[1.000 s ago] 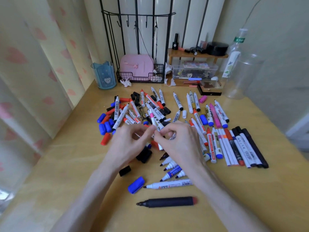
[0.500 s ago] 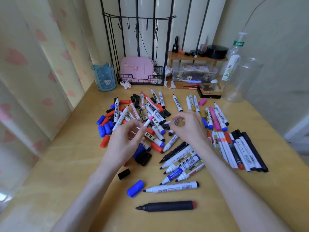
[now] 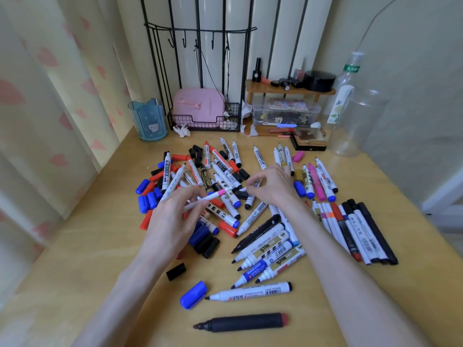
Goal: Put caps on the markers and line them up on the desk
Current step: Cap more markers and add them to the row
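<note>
Above the marker pile (image 3: 226, 172), left grip (image 3: 172, 219) pinches a thin pink-banded marker (image 3: 213, 195). Just beyond its tip, right grip (image 3: 273, 186) curls; whether it pinches anything, I cannot tell

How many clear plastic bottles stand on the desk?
2: a tall labelled bottle in the back right corner, and a wider unlabelled bottle beside it. None seems hidden.

Soft daylight glows through heart-print curtains (image 3: 37, 108) on the left, a black wire rack (image 3: 200, 122) and small wooden shelf (image 3: 264, 88) back against the pale wall (image 3: 413, 71).
</note>
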The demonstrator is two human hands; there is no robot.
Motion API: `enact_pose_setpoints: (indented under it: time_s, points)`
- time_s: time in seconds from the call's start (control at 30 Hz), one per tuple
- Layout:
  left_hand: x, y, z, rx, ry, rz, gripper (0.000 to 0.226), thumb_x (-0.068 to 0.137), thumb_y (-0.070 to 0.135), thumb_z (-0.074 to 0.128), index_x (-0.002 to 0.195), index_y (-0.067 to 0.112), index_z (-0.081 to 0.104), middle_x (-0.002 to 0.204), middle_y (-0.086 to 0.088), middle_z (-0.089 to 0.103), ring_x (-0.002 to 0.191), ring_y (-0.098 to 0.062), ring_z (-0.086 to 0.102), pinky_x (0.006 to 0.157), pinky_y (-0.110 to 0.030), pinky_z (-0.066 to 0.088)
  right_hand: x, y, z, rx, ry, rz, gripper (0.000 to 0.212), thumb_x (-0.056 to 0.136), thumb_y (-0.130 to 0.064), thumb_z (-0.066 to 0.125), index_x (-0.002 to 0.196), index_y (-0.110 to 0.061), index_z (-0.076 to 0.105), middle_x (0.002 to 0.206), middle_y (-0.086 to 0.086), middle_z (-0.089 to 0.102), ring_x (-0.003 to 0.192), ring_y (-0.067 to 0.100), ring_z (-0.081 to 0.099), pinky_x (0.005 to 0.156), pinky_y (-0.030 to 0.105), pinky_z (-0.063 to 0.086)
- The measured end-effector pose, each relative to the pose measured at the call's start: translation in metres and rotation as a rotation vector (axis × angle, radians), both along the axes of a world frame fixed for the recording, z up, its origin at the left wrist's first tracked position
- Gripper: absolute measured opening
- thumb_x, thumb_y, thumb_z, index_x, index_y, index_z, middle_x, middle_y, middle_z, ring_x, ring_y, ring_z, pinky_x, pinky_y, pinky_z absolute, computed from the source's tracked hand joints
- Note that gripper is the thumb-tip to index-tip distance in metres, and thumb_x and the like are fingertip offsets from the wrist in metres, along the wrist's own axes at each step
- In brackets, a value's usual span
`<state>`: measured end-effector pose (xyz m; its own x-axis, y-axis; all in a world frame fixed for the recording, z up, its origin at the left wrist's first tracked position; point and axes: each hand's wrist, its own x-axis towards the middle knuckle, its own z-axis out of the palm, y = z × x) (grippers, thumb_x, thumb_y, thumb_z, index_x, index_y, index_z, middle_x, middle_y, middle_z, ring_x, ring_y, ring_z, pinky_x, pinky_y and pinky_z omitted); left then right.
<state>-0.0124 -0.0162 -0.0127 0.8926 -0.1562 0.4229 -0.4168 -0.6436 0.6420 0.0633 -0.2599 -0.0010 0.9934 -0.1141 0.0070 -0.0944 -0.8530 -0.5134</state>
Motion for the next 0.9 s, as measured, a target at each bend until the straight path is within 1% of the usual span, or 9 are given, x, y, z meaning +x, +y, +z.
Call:
enact_pose_setpoints:
  time_s: [0.13, 0.3, 0.4, 0.5, 0.57, 0.63, 0.7, 0.8, 0.9]
  points:
    - [0.0, -0.001, 0.0, -0.01, -0.025, -0.006, 0.012, 0.103, 0.036, 0.061, 0.109, 0.027, 0.066, 0.092, 0.02, 0.061, 0.084, -0.01, 0.064, 0.07, -0.02, 0.052, 0.002, -0.003, 0.0, 0.089, 0.043, -0.01, 0.015, 0.087, -0.039, 0.079, 0.102, -0.039, 0.08, 0.14, 0.004, 0.047, 0.138, 0.031, 0.028, 0.107, 0.046, 0.038]
    - [0.0, -0.001, -0.002, -0.028, -0.027, -0.029, 0.011, 0.103, 0.033, 0.061, 0.112, 0.028, 0.065, 0.097, 0.019, 0.063, 0.09, -0.011, 0.068, 0.076, -0.033, 0.06, 0.0, -0.002, 0.003, 0.125, 0.066, -0.018, 0.015, 0.085, -0.046, 0.081, 0.097, -0.038, 0.08, 0.136, 0.003, 0.048, 0.137, 0.029, 0.028, 0.111, 0.047, 0.032]
    - [0.0, -0.001, -0.003, -0.034, -0.024, -0.037, 0.011, 0.103, 0.032, 0.061, 0.113, 0.028, 0.065, 0.098, 0.018, 0.064, 0.091, -0.012, 0.067, 0.076, -0.036, 0.06, -0.002, -0.004, 0.004, 0.143, 0.026, -0.003, 0.011, 0.085, -0.046, 0.081, 0.094, -0.04, 0.078, 0.135, 0.003, 0.049, 0.139, 0.03, 0.028, 0.113, 0.048, 0.027]
    - [0.001, -0.001, -0.003, -0.046, -0.025, -0.042, 0.012, 0.103, 0.032, 0.061, 0.113, 0.027, 0.066, 0.097, 0.023, 0.062, 0.091, -0.011, 0.066, 0.078, -0.037, 0.06, -0.008, -0.008, 0.007, 0.183, -0.05, 0.007, 0.01, 0.089, -0.042, 0.078, 0.095, -0.035, 0.078, 0.125, -0.001, 0.054, 0.135, 0.026, 0.032, 0.104, 0.037, 0.024]
    - [0.001, -0.002, -0.004, -0.056, -0.02, -0.051, 0.011, 0.103, 0.033, 0.061, 0.111, 0.028, 0.066, 0.095, 0.021, 0.063, 0.09, -0.01, 0.066, 0.077, -0.04, 0.06, -0.016, -0.011, 0.011, 0.255, -0.075, 0.032, 0.009, 0.091, -0.041, 0.076, 0.095, -0.034, 0.078, 0.125, -0.004, 0.061, 0.133, 0.021, 0.04, 0.102, 0.038, 0.029]
    - [0.0, -0.003, -0.005, -0.058, -0.012, -0.066, 0.008, 0.102, 0.036, 0.06, 0.105, 0.03, 0.064, 0.094, 0.02, 0.064, 0.089, -0.01, 0.065, 0.075, -0.041, 0.059, -0.027, -0.016, 0.018, 0.363, -0.083, 0.045, 0.005, 0.091, -0.038, 0.076, 0.093, -0.033, 0.076, 0.116, -0.01, 0.072, 0.123, 0.011, 0.057, 0.104, 0.041, 0.041]
    - [0.0, -0.005, -0.006, -0.069, 0.005, -0.082, 0.006, 0.103, 0.036, 0.06, 0.102, 0.03, 0.063, 0.096, 0.02, 0.065, 0.09, -0.01, 0.067, 0.074, -0.043, 0.059, -0.043, -0.019, 0.027, 0.486, -0.045, 0.053, 0.004, 0.093, -0.033, 0.076, 0.094, -0.03, 0.076, 0.098, -0.014, 0.078, 0.104, 0.003, 0.068, 0.096, 0.038, 0.045]
    - [-0.003, -0.009, -0.006, -0.059, 0.01, -0.124, 0.004, 0.104, 0.034, 0.06, 0.104, 0.033, 0.064, 0.097, 0.018, 0.066, 0.087, -0.013, 0.068, 0.072, -0.045, 0.058, -0.067, -0.025, 0.033, 0.647, 0.0, 0.095, 0.006, 0.093, -0.021, 0.077, 0.099, -0.02, 0.076, 0.089, -0.007, 0.08, 0.09, 0.007, 0.075, 0.091, 0.031, 0.05]
    - [-0.007, -0.013, -0.004, -0.056, 0.009, -0.154, 0.005, 0.104, 0.035, 0.059, 0.104, 0.034, 0.064, 0.092, 0.016, 0.065, 0.08, -0.018, 0.064, 0.069, -0.042, 0.053, -0.087, -0.03, 0.028, 0.729, -0.026, 0.117, 0.015, 0.094, -0.011, 0.074, 0.106, -0.02, 0.076, 0.095, -0.004, 0.078, 0.084, 0.013, 0.076, 0.078, 0.021, 0.053]
